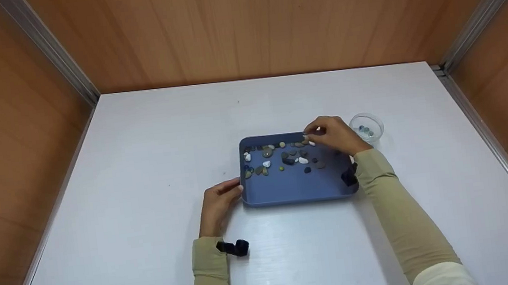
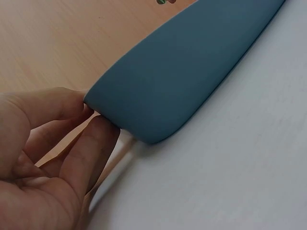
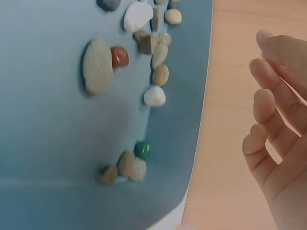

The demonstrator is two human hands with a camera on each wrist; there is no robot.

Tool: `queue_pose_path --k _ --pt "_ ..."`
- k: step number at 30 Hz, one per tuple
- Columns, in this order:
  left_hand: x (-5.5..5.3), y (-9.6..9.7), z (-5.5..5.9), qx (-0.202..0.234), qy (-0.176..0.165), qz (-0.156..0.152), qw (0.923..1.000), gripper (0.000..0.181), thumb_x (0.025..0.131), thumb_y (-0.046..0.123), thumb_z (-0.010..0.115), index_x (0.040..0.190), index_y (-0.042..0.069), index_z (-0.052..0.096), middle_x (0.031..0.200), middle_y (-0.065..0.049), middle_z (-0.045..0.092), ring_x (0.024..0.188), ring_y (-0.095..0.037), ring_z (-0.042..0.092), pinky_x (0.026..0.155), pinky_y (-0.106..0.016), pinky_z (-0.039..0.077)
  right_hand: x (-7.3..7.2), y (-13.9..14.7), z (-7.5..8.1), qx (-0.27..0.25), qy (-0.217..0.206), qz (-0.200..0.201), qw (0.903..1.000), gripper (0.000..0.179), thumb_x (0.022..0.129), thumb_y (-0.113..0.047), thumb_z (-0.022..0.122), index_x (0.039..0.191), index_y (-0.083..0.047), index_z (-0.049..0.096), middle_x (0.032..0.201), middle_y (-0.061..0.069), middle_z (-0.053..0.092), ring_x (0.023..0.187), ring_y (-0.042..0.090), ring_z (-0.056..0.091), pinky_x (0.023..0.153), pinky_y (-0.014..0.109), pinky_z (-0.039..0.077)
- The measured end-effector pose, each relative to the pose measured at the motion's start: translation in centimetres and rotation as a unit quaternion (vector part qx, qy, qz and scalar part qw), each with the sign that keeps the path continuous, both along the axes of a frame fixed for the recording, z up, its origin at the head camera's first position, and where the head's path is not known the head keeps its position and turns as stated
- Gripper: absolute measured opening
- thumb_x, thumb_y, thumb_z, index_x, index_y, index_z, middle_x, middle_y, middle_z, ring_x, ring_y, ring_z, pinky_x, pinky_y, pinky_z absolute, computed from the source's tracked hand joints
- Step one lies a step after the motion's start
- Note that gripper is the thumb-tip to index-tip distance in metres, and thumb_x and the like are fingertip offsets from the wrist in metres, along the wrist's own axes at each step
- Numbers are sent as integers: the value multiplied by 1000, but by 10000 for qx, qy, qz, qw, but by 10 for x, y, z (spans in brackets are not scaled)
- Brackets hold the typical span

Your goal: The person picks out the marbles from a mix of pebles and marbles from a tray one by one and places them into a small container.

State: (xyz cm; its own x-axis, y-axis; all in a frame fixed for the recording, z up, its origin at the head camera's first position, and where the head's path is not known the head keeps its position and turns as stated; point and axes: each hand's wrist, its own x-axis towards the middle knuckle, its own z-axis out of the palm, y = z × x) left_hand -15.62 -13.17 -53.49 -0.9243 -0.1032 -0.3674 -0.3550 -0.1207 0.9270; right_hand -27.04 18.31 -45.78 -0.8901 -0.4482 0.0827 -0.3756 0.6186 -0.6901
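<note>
A blue rectangular tray (image 1: 300,190) holds several pebbles and small stones, mostly along its far half. My left hand (image 1: 218,205) grips the tray's left edge; the left wrist view shows fingers at the rim (image 2: 87,99) and a digit against the outer wall. Over the tray's far right side, my right hand (image 1: 337,137) has bent fingers, with thumb and fingertip close together near the far rim. Whether a small stone sits between them cannot be made out. Below the right hand lie white stones (image 3: 155,96), a green stone (image 3: 143,149) and a reddish-brown stone (image 3: 120,57).
A small clear round dish (image 1: 367,127) with several glassy marbles (image 1: 365,130) stands right of the tray, beside the right hand. The white table (image 1: 143,174) is bounded by wood-grain panels (image 1: 250,23) at the back and sides.
</note>
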Motion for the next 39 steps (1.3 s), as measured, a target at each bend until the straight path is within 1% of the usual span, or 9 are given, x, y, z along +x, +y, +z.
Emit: queue_pose_path --k 6,9,14,16,22,28,34,38,39 --pt "0 -1 -2 4 54 29 10000 29 83 5 72 112 3 71 115 -14 68 100 -14 65 85 -25 55 0 11 0 126 45 -248 9996 19 89 -18 69 105 -7 73 101 9 69 84 19 58 73 33 48" --pt "0 -1 -1 -33 81 32 10000 30 83 6 72 112 3 71 115 -15 68 100 -15 65 85 -26 55 0 17 0 139 118 -291 9994 18 89 -17 70 104 -7 73 101 10 69 82 20 56 71 30 46" --pt "0 0 -1 -74 28 22 10000 29 83 6 72 111 4 72 115 -13 69 101 -15 65 85 -26 55 1 29 2 169 138 -391 9990 17 89 -15 69 103 -7 73 100 10 69 81 20 55 67 26 45" --pt "0 1 -2 -110 29 16 9999 29 82 6 72 111 5 72 115 -13 69 100 -15 65 85 -25 55 2 35 3 192 141 -464 9986 17 89 -15 69 103 -7 73 99 11 69 80 20 55 66 25 45" --pt "-2 1 -3 -189 106 -7 9998 29 82 6 72 111 4 72 115 -13 68 101 -15 64 85 -26 55 4 52 3 335 281 -632 9970 18 90 -14 67 106 -7 72 100 11 68 82 19 54 69 28 44" --pt "-2 1 -5 -367 164 -29 9992 27 82 5 71 109 4 73 114 -13 69 102 -16 64 85 -27 55 8 69 2 368 424 -725 9958 19 91 -16 66 107 -8 72 98 10 68 79 18 53 66 25 43" --pt "-2 3 -3 -392 157 18 9991 26 82 5 71 108 5 73 113 -13 70 102 -17 64 86 -28 55 9 84 5 283 569 -884 9941 19 90 -16 68 106 -7 72 96 9 69 78 18 54 62 19 43" --pt "-1 4 -1 -392 153 27 9991 26 82 6 72 108 5 73 113 -13 70 101 -16 64 86 -27 55 10 91 5 300 607 -951 9932 19 90 -17 69 105 -6 72 95 9 69 77 17 54 62 19 43" --pt "0 4 3 -391 128 -2 9992 27 82 6 72 109 4 73 113 -14 69 101 -16 64 86 -27 55 10 92 4 309 618 -963 9929 19 90 -17 69 105 -6 72 95 9 69 78 17 54 62 19 43"
